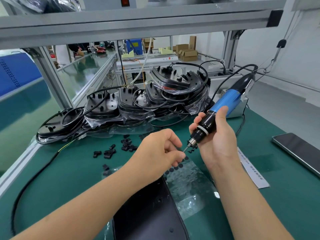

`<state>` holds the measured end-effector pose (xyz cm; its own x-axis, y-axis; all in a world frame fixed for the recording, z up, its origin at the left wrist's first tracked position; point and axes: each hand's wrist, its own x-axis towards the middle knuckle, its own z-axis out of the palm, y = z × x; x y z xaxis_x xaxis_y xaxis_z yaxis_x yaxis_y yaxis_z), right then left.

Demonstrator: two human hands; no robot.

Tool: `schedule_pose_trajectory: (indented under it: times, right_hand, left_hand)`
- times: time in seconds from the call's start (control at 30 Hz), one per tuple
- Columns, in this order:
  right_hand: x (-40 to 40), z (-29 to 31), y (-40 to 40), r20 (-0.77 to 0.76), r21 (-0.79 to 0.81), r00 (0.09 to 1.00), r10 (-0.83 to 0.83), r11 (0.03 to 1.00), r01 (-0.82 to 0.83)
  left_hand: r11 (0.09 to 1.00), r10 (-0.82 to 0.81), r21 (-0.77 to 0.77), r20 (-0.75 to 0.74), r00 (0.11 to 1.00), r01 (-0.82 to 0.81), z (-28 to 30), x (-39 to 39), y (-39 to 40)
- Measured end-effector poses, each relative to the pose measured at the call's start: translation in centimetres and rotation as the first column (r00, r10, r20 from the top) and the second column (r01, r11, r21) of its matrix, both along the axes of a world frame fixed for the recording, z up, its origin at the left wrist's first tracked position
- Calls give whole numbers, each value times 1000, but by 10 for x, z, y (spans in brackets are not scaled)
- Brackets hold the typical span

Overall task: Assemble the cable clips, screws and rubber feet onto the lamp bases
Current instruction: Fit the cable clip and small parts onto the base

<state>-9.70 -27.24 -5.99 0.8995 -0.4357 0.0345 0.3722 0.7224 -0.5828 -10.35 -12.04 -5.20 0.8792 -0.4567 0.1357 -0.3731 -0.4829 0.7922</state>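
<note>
Head view. The green bench mat (72,172) ends at an aluminium edge rail (16,170) on the left. An aluminium frame beam (138,19) crosses overhead, with an upright post (52,75) at the left rear. Bare mat lies open on the left of the forearms and between the right forearm and the phone (297,151) lying flat near the right edge.

The right hand (216,135) grips the electric screwdriver (223,108) around its black lower collar, thumb along the barrel. The tool's long axis runs diagonally: bit tip (186,148) down and to the left, blue body and cable end up and to the right. The left hand (161,148) has its fingers curled, fingertips pinched together at the bit tip; what they hold is too small to tell. A small cluster of black screws (192,149) lies on the mat just beside the tip.

One lamp base (150,210) lies flat at the near edge between the forearms, long axis running away from the viewer. A clear sheet carrying round black rubber feet (183,177) lies just beside it on the right. Black cable clips (110,152) are scattered on the mat beyond the left hand. Stacked lamp bases (138,101) in clear bags, with looped black cables, fill the rear of the bench. A printed paper label (251,168) lies right of the right wrist.
</note>
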Motion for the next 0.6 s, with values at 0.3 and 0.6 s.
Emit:
schedule_pose_trajectory:
  times: [0.3, 0.6]
  right_hand:
    - [-11, 3, 13, 88, -4, 988, 126, 992, -126]
    - [-20, 11, 26, 143, -57, 952, 269, 963, -264]
  left_hand:
    - [999, 3, 42, 38, 999, -5, 5, -15, 24]
    - [982, 171, 78, -12, 985, -169, 22, -22, 112]
